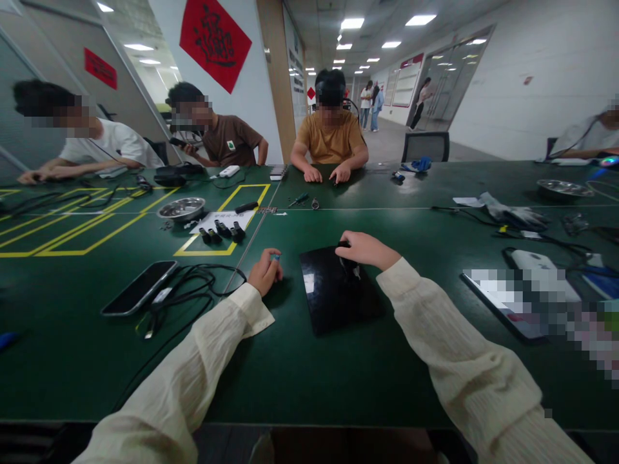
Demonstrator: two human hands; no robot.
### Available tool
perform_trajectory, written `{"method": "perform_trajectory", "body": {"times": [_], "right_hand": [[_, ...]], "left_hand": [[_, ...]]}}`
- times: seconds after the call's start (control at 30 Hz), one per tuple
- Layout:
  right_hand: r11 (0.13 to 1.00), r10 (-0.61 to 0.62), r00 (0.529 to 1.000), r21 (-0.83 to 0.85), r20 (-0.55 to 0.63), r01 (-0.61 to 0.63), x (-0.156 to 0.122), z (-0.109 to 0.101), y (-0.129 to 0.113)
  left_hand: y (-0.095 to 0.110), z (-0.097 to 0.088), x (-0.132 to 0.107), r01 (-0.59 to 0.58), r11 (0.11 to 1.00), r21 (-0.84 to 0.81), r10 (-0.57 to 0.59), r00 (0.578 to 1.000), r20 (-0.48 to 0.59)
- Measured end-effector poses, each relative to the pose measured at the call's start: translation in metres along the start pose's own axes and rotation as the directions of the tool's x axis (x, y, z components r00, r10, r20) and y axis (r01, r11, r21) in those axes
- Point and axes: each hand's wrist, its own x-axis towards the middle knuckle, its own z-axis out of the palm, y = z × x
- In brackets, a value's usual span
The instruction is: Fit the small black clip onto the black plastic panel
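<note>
On the green table in front of me lies a glossy black panel (338,303), roughly square with rounded corners. My right hand (367,250) is over its far right part, with fingers closed on a small dark object (350,265) whose kind I cannot make out. The hand hides part of that object. To the left of the panel, my left hand (264,272) rests by the table surface, its fingers curled together. A tiny light-blue piece (276,257) shows at the fingertips, too small to name.
A phone (140,288) and coiled black cables (193,283) lie to the left. Beyond them are several black cylindrical parts (222,229), a paper sheet and a metal bowl (182,209). At right are a tablet (505,306), a white device and gloves (512,211). A co-worker (331,135) sits opposite.
</note>
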Motion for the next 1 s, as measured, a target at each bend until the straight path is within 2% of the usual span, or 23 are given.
{"method": "perform_trajectory", "body": {"times": [0.17, 0.27, 0.4, 0.5, 0.57, 0.63, 0.73, 0.9, 1.0], "right_hand": [[0.999, -0.039, 0.998, 0.005, 0.058, 0.038, -0.002, 0.0, -0.002], [0.996, -0.059, 0.983, 0.078, 0.177, 0.046, -0.005, 0.001, -0.003], [0.966, -0.048, 0.934, 0.254, 0.353, -0.047, -0.005, 0.001, -0.002], [0.952, -0.011, 0.911, 0.284, 0.412, -0.117, -0.004, -0.005, 0.005], [0.964, 0.058, 0.927, 0.22, 0.372, -0.149, -0.004, -0.013, 0.015], [0.981, 0.168, 0.951, 0.056, 0.258, -0.188, -0.003, -0.02, 0.026], [0.945, 0.304, 0.942, -0.171, 0.14, -0.279, 0.002, -0.021, 0.041], [0.921, 0.365, 0.909, -0.222, 0.202, -0.321, 0.012, -0.003, 0.054], [0.918, 0.381, 0.884, -0.224, 0.273, -0.327, 0.014, 0.006, 0.059]], "left_hand": [[0.001, -0.001, 0.0, 0.005, 1.0, 0.01, -0.005, 1.0, 0.01], [0.002, -0.001, 0.0, 0.005, 1.0, 0.01, -0.005, 1.0, 0.017], [0.004, -0.001, 0.0, 0.017, 1.0, 0.023, -0.018, 1.0, 0.015], [0.006, -0.002, -0.001, -0.001, 0.999, 0.053, 0.001, 1.0, 0.003], [0.007, -0.004, -0.002, -0.032, 0.994, 0.107, 0.036, 0.999, -0.03], [0.008, -0.006, -0.003, -0.057, 0.984, 0.17, 0.07, 0.995, -0.075], [0.01, -0.007, -0.004, -0.064, 0.974, 0.215, 0.089, 0.99, -0.111], [0.01, -0.008, -0.003, -0.069, 0.971, 0.227, 0.084, 0.995, -0.057], [0.011, -0.008, -0.004, -0.066, 0.964, 0.257, 0.086, 0.994, -0.067]]}}
